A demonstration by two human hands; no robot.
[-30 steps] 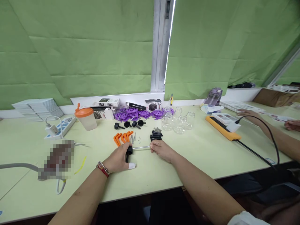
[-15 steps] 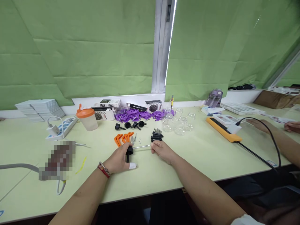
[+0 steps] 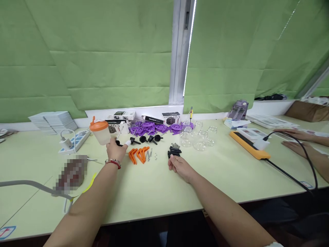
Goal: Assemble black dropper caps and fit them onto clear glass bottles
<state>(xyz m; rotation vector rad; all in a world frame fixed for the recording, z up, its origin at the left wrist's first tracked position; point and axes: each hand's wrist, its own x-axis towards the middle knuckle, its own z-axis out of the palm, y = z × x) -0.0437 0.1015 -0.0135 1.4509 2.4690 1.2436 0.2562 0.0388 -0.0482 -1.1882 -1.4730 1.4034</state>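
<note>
My left hand (image 3: 115,150), with a white cover on one fingertip, is closed on a black knob-like part with a metal rod (image 3: 120,133) that points up and right. It is at the left end of a row of similar black parts (image 3: 151,138), beside the orange-lidded cup (image 3: 100,133). My right hand (image 3: 181,167) lies on the table with curled fingers, just below several black tubes (image 3: 174,151); whether anything is inside them is hidden. Between the hands are orange bent pieces (image 3: 141,154), metal pins (image 3: 148,155) and tiny metal bits (image 3: 156,156).
Behind lie purple openwork pieces (image 3: 149,127), printed boxes (image 3: 171,118) and clear jars (image 3: 199,140). Springs (image 3: 175,145) sit above the tubes. An orange power strip (image 3: 246,147) with a black cable is at right, near another person's hands (image 3: 295,147). A white power strip (image 3: 79,140) is at left.
My left hand has carried the black part with the rod away from me and left, to the row's end. My right hand has let go of the rod's end and stays near the tubes.
</note>
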